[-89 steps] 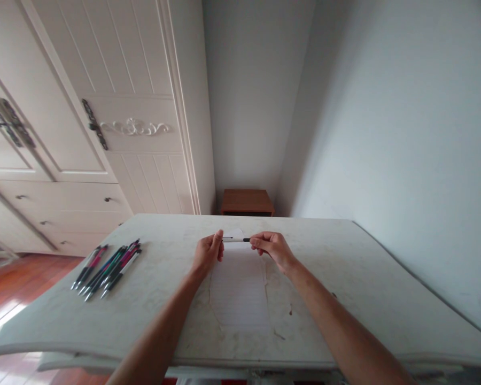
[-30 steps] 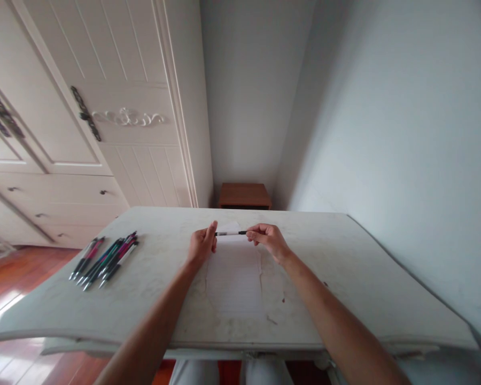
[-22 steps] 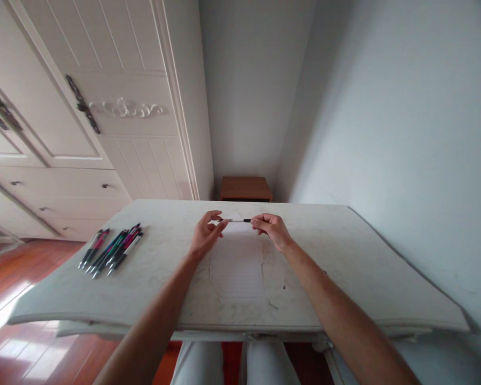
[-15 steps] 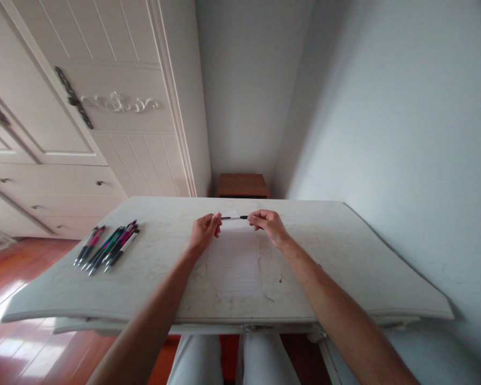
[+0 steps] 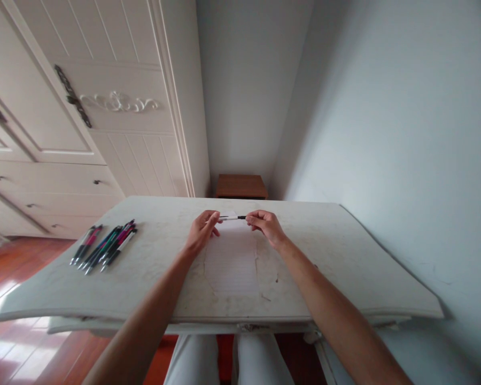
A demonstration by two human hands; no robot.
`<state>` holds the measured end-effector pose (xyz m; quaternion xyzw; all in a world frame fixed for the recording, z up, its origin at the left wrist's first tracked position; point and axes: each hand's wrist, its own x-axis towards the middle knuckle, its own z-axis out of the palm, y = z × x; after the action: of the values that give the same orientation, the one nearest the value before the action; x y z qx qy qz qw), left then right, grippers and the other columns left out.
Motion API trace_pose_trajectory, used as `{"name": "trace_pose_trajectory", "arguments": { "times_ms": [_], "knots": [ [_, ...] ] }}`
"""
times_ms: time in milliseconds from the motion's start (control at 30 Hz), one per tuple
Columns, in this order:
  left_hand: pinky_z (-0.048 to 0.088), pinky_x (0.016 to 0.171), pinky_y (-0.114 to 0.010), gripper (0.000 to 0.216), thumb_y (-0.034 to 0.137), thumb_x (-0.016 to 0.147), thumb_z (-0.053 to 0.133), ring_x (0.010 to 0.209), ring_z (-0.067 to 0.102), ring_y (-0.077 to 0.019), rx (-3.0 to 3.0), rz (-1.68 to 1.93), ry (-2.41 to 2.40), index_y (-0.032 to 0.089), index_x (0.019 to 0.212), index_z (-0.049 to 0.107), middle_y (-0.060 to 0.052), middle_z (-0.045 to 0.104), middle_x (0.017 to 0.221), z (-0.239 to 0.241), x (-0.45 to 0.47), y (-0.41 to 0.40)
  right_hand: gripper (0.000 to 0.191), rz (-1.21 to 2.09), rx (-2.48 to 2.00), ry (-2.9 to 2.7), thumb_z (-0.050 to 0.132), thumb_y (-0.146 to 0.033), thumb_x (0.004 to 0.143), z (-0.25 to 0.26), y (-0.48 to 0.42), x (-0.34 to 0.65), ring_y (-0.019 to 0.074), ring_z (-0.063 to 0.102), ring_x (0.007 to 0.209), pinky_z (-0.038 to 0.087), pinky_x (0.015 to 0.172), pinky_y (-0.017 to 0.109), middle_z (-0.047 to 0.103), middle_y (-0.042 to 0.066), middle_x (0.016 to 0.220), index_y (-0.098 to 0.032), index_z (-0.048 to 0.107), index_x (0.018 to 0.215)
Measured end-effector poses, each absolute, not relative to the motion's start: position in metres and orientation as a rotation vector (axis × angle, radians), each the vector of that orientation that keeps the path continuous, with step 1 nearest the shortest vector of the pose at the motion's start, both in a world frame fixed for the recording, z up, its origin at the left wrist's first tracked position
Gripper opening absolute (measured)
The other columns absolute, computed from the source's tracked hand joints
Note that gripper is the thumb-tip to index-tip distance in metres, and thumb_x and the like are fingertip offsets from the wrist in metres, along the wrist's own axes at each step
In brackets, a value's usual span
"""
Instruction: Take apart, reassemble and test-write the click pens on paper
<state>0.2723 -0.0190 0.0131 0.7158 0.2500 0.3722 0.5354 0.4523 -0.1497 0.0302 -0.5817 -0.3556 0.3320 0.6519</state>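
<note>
A white pen with a black grip (image 5: 231, 217) is held level between my two hands, over the far end of a lined sheet of paper (image 5: 231, 267). My left hand (image 5: 202, 230) pinches its left end between thumb and fingers. At the other end, the fingertips of my right hand (image 5: 264, 222) are closed on the black part. Both tips of the pen are hidden in my fingers. On the left of the table lies a loose bundle of pens (image 5: 110, 246) with black, pink, green and white barrels.
The worn white table (image 5: 152, 289) has a curved front edge above my knees. Behind it stands a small brown wooden cabinet (image 5: 241, 185). A white wardrobe (image 5: 140, 160) rises at the left, and a pale wall (image 5: 385, 133) borders the right side.
The left fingers have shifted their hold on the pen, with the hand a little more spread. The whole view has slid slightly; the pen bundle lies as before.
</note>
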Motion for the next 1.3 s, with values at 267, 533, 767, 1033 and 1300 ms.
{"name": "trace_pose_trajectory", "arguments": {
  "times_ms": [267, 533, 767, 1033, 1300],
  "knots": [
    [0.041, 0.044, -0.022, 0.047, 0.061, 0.079, 0.060, 0.044, 0.055, -0.0105, 1.828, 0.953, 0.610, 0.015, 0.072, 0.064, -0.003, 0.063, 0.060, 0.016, 0.273, -0.018, 0.028, 0.773, -1.301, -0.705, 0.081, -0.039, 0.056, 0.033, -0.150, 0.453, 0.0094, 0.051, 0.057, 0.043, 0.057, 0.025, 0.064, 0.000, 0.065, -0.017, 0.071, 0.071],
    [0.040, 0.043, -0.020, 0.048, 0.062, 0.079, 0.059, 0.044, 0.056, -0.0095, 1.792, 1.009, 0.636, 0.015, 0.076, 0.065, -0.003, 0.065, 0.068, 0.013, 0.273, -0.014, 0.026, 0.756, -1.212, -0.637, 0.079, -0.035, 0.057, 0.033, -0.152, 0.469, 0.0083, 0.049, 0.055, 0.041, 0.055, 0.024, 0.060, -0.002, 0.065, -0.018, 0.068, 0.073],
    [0.040, 0.042, -0.021, 0.044, 0.056, 0.074, 0.068, 0.048, 0.059, -0.0104, 1.771, 1.046, 0.677, 0.016, 0.093, 0.070, -0.003, 0.068, 0.078, 0.009, 0.273, -0.007, 0.027, 0.729, -1.105, -0.516, 0.079, -0.033, 0.054, 0.033, -0.153, 0.483, 0.0094, 0.047, 0.053, 0.039, 0.051, 0.026, 0.058, -0.002, 0.062, -0.019, 0.064, 0.071],
    [0.041, 0.042, -0.023, 0.042, 0.049, 0.063, 0.077, 0.045, 0.058, -0.0100, 1.759, 1.075, 0.703, 0.015, 0.086, 0.068, -0.004, 0.070, 0.082, 0.013, 0.272, -0.005, 0.029, 0.652, -1.054, -0.420, 0.081, -0.034, 0.052, 0.027, -0.153, 0.501, 0.0074, 0.045, 0.050, 0.037, 0.048, 0.023, 0.055, -0.004, 0.060, -0.019, 0.061, 0.066],
    [0.043, 0.043, -0.022, 0.036, 0.045, 0.063, 0.078, 0.047, 0.060, -0.0111, 1.796, 1.034, 0.697, 0.016, 0.082, 0.068, -0.003, 0.070, 0.075, 0.015, 0.271, -0.005, 0.027, 0.644, -1.082, -0.428, 0.079, -0.034, 0.053, 0.023, -0.151, 0.498, 0.0065, 0.046, 0.047, 0.035, 0.045, 0.022, 0.056, -0.005, 0.058, -0.018, 0.062, 0.066]
  ]
}}
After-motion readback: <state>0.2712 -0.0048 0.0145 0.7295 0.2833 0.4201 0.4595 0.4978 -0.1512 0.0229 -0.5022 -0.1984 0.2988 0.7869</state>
